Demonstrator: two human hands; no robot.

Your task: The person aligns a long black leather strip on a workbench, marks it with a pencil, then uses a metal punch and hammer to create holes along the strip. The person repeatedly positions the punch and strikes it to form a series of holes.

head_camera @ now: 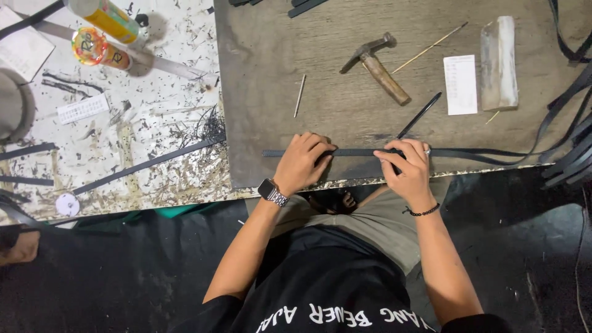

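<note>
On the far left, a pale worktop (154,117) is littered with dark shavings, a yellow-green can (105,15) and a small colourful tub (97,49) standing at its top edge, with loose black strips (148,163) lying across it. Further right, a grey-brown board (345,80) covers the bench, its near edge running just above the person's lap. Near that edge lies a long thin black strip (357,152), stretched flat from left to right and trailing off toward a bundle of black straps (570,154) at the right side. The left hand (302,163), a watch on its wrist, presses down on the strip with curled fingers, pinning it to the board. The right hand (407,169), ringed and with a bead bracelet, pinches the same strip a little further along, fingers closed around it. Behind the hands on the board lie a thin metal rod (300,95), a wooden-handled hammer (377,68), a black pen (419,115), a slim wooden stick (430,47), a white paper slip (460,84) and a pale block (499,61). Below the bench the floor is dark.
</note>
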